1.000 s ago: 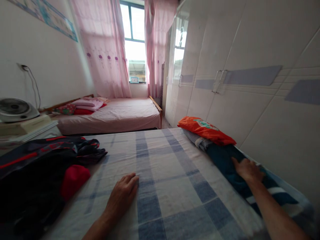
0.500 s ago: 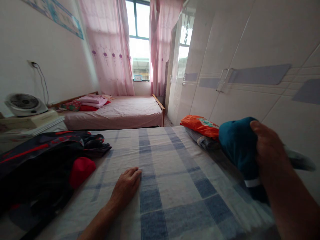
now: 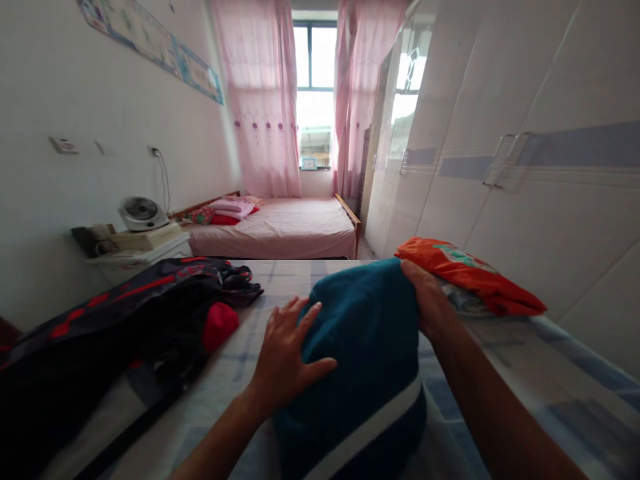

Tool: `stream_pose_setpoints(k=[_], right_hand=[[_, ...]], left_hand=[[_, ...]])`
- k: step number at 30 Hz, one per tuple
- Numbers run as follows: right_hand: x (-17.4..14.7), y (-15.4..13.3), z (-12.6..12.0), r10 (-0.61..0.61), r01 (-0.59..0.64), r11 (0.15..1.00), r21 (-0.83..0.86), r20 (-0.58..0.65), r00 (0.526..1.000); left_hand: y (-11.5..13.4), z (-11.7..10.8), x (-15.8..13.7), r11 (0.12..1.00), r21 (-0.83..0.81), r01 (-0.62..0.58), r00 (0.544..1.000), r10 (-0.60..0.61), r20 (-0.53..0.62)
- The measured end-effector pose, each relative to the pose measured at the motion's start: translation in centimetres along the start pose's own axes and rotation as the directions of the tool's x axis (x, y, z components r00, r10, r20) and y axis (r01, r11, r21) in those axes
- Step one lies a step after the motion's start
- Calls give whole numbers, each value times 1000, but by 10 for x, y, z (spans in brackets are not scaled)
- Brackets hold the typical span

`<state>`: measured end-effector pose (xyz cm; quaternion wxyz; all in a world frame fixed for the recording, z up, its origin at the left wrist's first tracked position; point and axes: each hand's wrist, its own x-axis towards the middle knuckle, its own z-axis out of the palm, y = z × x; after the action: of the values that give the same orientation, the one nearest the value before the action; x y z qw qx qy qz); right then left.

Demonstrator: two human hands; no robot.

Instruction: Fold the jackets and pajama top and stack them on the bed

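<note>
A teal garment with a white stripe and a darker lower part lies bunched in front of me, over the checked bed sheet. My right hand grips its upper right edge, the fingers partly hidden behind the cloth. At its left side is my left hand, fingers spread and thumb over the fabric. Right of the teal garment, a folded orange garment rests on some grey cloth. Dark clothing with red trim is heaped at the left, with a red piece on its near side.
A white wardrobe runs along the right side. Beyond this bed stands a second bed with a pink sheet. A small fan sits on a box at the left wall. Pink curtains frame the window.
My right hand has brought the teal garment from the right to the middle of the bed. My left hand has lifted off the sheet to the garment's left side. The view has turned left.
</note>
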<state>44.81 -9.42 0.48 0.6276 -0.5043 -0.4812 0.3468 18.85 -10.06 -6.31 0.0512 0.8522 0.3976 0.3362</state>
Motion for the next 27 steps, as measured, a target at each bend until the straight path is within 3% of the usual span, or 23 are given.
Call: stream_pose_setpoints(k=[2, 3, 7, 11, 13, 14, 16, 17, 18, 20, 21, 22, 23, 24, 25, 26, 27], right_hand=[[-1, 36, -6, 86, -80, 993, -86, 63, 994], [-2, 53, -11, 98, -91, 982, -164, 34, 995], [-6, 108, -36, 37, -110, 933, -343, -213, 976], [-10, 137, -46, 55, -153, 884, -442, -227, 972], [-11, 143, -44, 49, -141, 853, -502, -192, 980], [-11, 144, -43, 45, -132, 838, -530, -174, 984], [-11, 146, -40, 38, -111, 808, -578, -138, 990], [-12, 146, -39, 35, -100, 797, -595, -121, 992], [-12, 146, -39, 33, -89, 789, -608, -103, 994], [-13, 145, -39, 32, -67, 777, -626, -67, 997], [-13, 145, -40, 36, -62, 771, -634, -54, 998], [-13, 145, -40, 42, -61, 765, -641, -46, 998], [-12, 145, -41, 49, -63, 759, -648, -40, 998], [-12, 145, -42, 55, -66, 753, -654, -38, 998], [-11, 145, -42, 59, -68, 748, -660, -36, 998], [-11, 146, -42, 63, -68, 745, -664, -33, 998], [-10, 146, -42, 65, -66, 742, -667, -28, 998]], left_hand=[[2, 15, -1, 993, 118, -7, 995, -4, 99], [2, 25, -1, 988, 152, -5, 991, -15, 131], [1, 47, 15, 976, 217, 9, 995, -30, 95], [2, 13, 52, 981, 187, 45, 999, -42, -20], [6, -12, 70, 992, 115, 55, 981, -32, -191], [8, -22, 78, 997, 60, 58, 942, -35, -335], [8, -32, 87, 998, -34, 51, 819, -62, -571], [7, -32, 90, 997, -60, 42, 792, -70, -607], [4, -31, 92, 997, -67, 40, 804, -72, -591], [-2, -33, 96, 997, -71, 39, 871, -69, -486], [-4, -39, 99, 996, -75, 51, 884, -80, -460], [-4, -49, 102, 994, -78, 72, 867, -101, -487], [-2, -62, 105, 992, -79, 94, 826, -122, -551], [2, -77, 109, 990, -78, 114, 747, -137, -650], [7, -92, 111, 992, -60, 108, 656, -117, -746], [13, -104, 112, 994, -42, 104, 535, -91, -840], [18, -111, 110, 995, -12, 103, 453, -57, -890]])
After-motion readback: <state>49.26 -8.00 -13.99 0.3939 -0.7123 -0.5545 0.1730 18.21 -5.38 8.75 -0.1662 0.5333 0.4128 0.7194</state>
